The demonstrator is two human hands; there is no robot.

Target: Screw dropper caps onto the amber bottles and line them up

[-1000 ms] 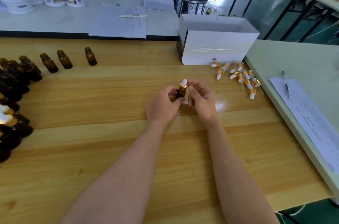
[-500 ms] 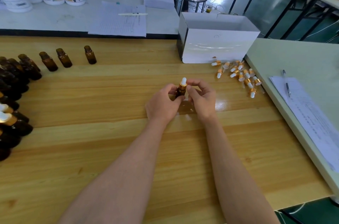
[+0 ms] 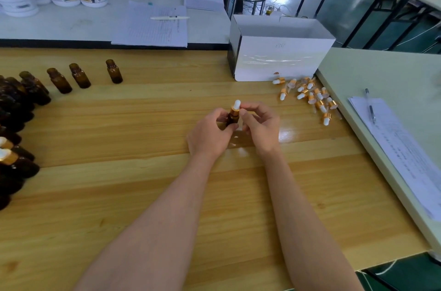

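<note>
Both forearms reach forward over the table [image 3: 143,195]. The left hand [image 3: 210,133] grips the bottle [image 3: 232,119] upright; the right hand [image 3: 261,126] pinches its cap [image 3: 236,107].

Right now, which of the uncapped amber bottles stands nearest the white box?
The lone uncapped bottle at the row's right end; a clear gap separates it from the other uncapped bottles, all farther from the white box.

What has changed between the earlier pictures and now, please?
Very little. The fingers of the right hand shifted slightly on the dropper cap; nothing was taken or let go. The left hand still holds the amber bottle at the same spot. The loose caps and the open bottles stayed in place.
</note>
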